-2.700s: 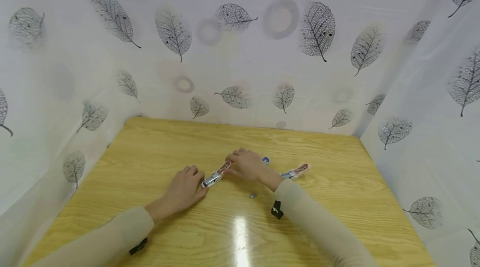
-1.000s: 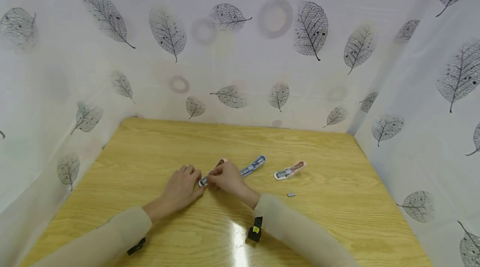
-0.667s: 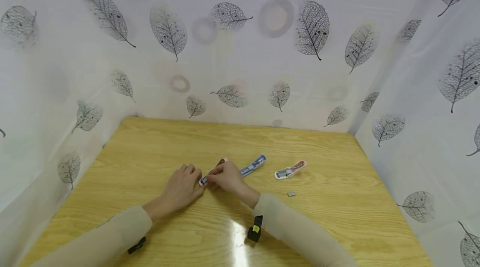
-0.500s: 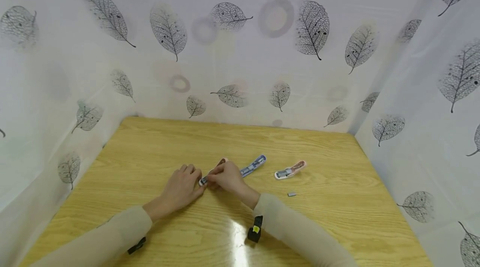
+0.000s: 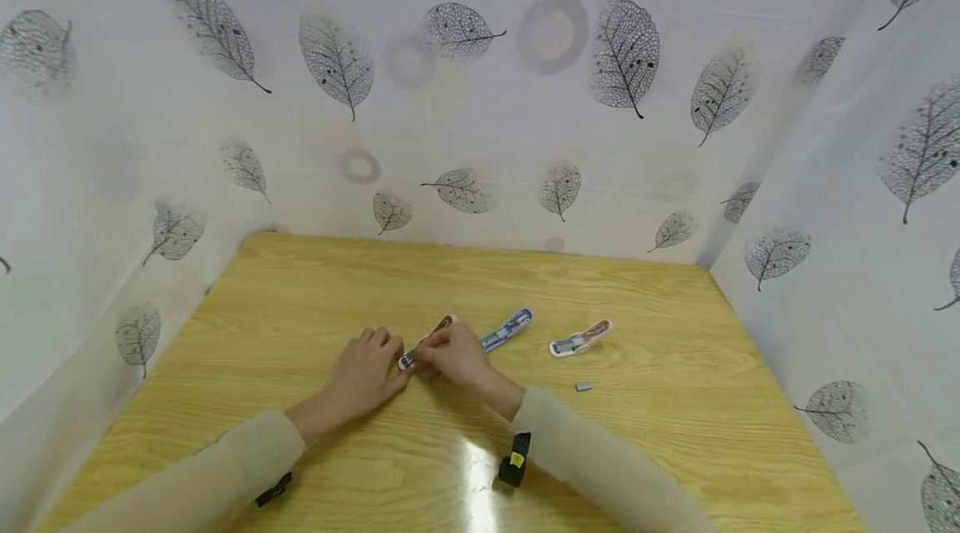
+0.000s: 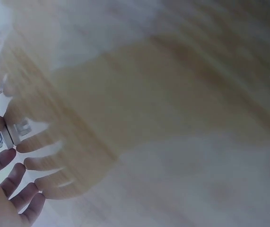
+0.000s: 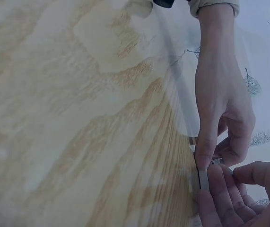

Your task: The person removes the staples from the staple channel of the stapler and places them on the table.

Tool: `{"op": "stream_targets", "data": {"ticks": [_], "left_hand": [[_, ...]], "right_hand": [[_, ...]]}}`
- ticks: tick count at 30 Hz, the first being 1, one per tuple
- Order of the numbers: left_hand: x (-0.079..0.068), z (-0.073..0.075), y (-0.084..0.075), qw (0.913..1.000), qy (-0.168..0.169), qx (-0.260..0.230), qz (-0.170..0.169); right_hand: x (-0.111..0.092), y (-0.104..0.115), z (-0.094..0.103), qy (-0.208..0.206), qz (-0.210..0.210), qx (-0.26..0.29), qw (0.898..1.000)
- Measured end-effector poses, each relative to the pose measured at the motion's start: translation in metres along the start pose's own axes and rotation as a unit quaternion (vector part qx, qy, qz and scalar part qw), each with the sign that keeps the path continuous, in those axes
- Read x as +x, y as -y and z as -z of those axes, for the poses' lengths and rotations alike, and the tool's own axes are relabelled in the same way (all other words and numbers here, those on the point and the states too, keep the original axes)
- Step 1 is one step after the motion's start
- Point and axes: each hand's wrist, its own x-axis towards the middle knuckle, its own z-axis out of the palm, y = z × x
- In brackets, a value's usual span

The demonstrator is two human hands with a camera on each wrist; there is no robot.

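My left hand [image 5: 360, 375] grips the near end of a pink and white stapler [image 5: 407, 361], which lies opened out on the table. Over the middle of that stapler, my right hand [image 5: 457, 356] pinches a small strip of staples with thumb and fingertips at the metal channel; the fingers mostly cover the strip. In the right wrist view both hands meet at the stapler's pale side [image 7: 203, 179]. A blue stapler [image 5: 510, 330] lies opened just behind the right hand, partly hidden by it. Another pink and white stapler [image 5: 581, 339] lies opened farther right.
A small grey staple strip [image 5: 583, 387] lies in front of the right-hand stapler. The wooden table [image 5: 660, 433] is bounded by a leaf-printed sheet [image 5: 495, 125] at the back and sides. A black wrist camera [image 5: 514, 462] sits under the right sleeve.
My right hand has moved from the stapler's far end toward its near metal end. The grey strip that lay near the table's middle is gone from there. Lately both hands stay almost still.
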Motion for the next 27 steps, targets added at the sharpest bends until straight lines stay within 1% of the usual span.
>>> {"op": "stream_targets", "data": {"ticks": [5, 9, 12, 20, 27], "left_hand": [[0.001, 0.001, 0.000, 1.0000, 0.000, -0.006, 0.000], [0.001, 0.002, -0.001, 1.0000, 0.004, -0.006, 0.003], [0.001, 0.002, -0.001, 0.9999, 0.009, -0.006, 0.007], [0.001, 0.003, -0.001, 0.9999, 0.011, -0.006, 0.006], [0.001, 0.003, -0.001, 0.9999, 0.010, -0.004, 0.003]], "right_hand": [[-0.007, -0.006, 0.005, 0.006, -0.002, 0.053, 0.999], [-0.018, -0.011, 0.008, 0.029, -0.037, 0.102, 0.994], [-0.026, -0.014, 0.007, 0.048, -0.061, 0.118, 0.990], [-0.038, -0.014, -0.001, 0.073, -0.099, 0.115, 0.986], [-0.037, -0.016, -0.003, 0.074, -0.112, 0.108, 0.985]]}}
